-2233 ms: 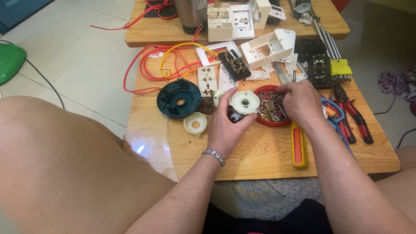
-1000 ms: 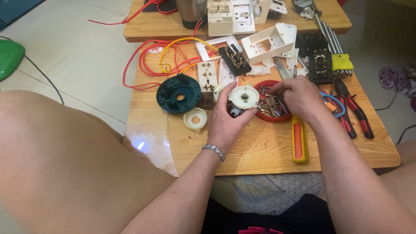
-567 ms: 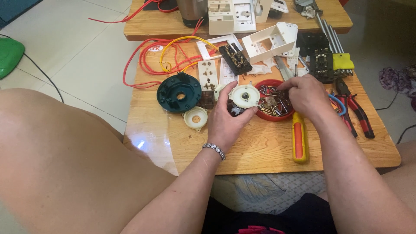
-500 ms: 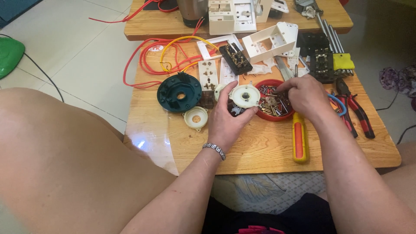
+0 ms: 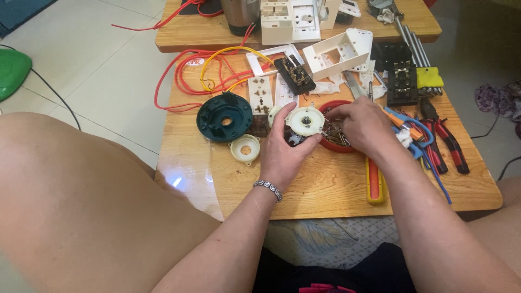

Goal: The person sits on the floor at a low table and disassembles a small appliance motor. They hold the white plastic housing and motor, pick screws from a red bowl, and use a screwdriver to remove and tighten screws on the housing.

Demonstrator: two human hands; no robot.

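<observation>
1. Head view, left hand (image 5: 287,154): fingers curled around a round white plastic part (image 5: 305,120) with a small toothed hub in its middle, held just above the wooden table (image 5: 325,190); a beaded metal bracelet (image 5: 268,189) sits on the wrist
2. Head view, right hand (image 5: 362,126): fingertips pinched down into a red bowl (image 5: 329,145) of small metal screws and bits, just right of the white part; whether it grips anything cannot be told
3. Dark green round housing (image 5: 224,116): lies flat on the table, left of the left hand, hole at its centre
4. Small cream toothed disc (image 5: 245,148): lies below the green housing, near the left thumb side, apart from the hand
5. Orange-handled tool (image 5: 374,182): lies lengthwise on the table, partly under the right forearm
6. Red-handled pliers (image 5: 448,135): at the right edge of the table, beside blue-handled tools (image 5: 418,142)
7. White socket plates (image 5: 260,93): lie behind the hands, beside a black terminal block (image 5: 294,75)
8. White plastic box frame (image 5: 337,53): stands tilted behind the red bowl
9. Red and yellow wires (image 5: 190,76): loop over the table's far left corner
10. Second table (image 5: 179,32): behind, bearing more white sockets and a metal pot
</observation>
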